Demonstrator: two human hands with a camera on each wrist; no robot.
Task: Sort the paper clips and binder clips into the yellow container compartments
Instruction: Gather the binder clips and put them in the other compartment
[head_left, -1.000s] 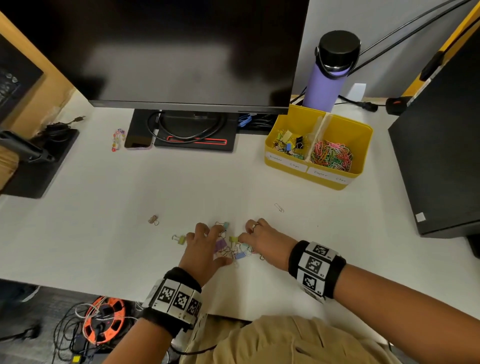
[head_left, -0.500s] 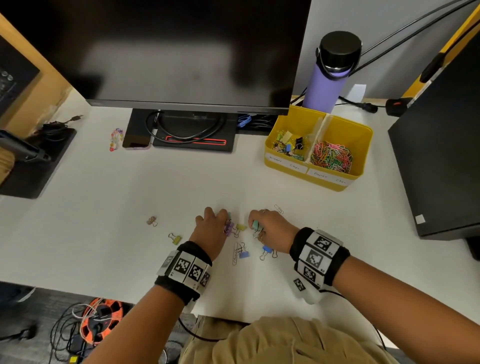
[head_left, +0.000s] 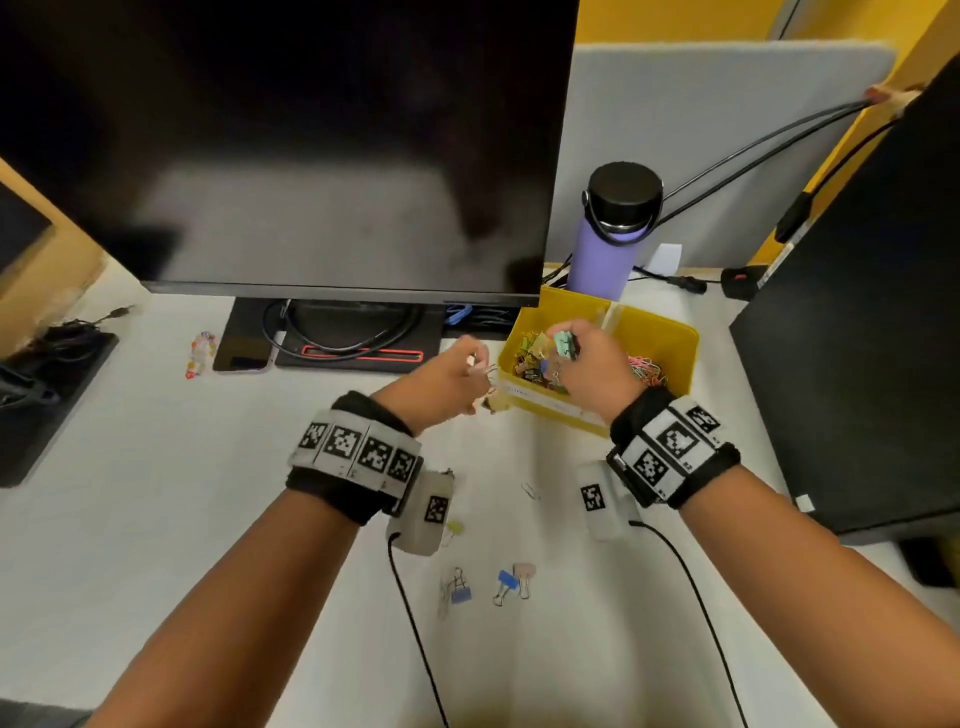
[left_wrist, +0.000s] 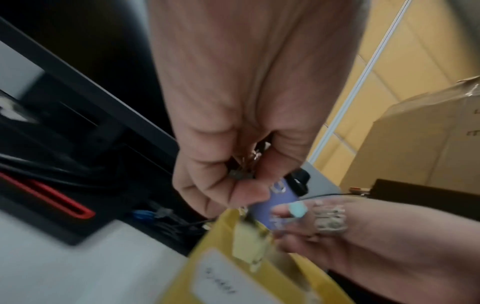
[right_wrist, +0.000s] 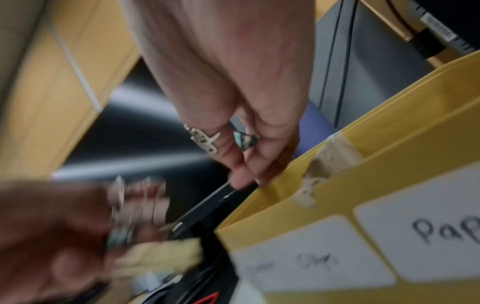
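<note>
Both hands have been raised from the near tabletop and carried to the yellow container (head_left: 670, 358) at the far right. A mint-green binder clip (head_left: 565, 344) is pinched in the curled fingers of the right hand (head_left: 592, 364) over the left compartment, where binder clips (head_left: 530, 358) are piled; coloured paper clips (head_left: 647, 366) are seen in the right compartment. Several clips (left_wrist: 242, 164), one pale yellow, are gripped in the closed left hand (head_left: 441, 382) just beside the container's near-left corner. Three binder clips (head_left: 501, 582) and one paper clip (head_left: 529, 489) are left on the white tabletop (head_left: 156, 493), near the wrists.
</note>
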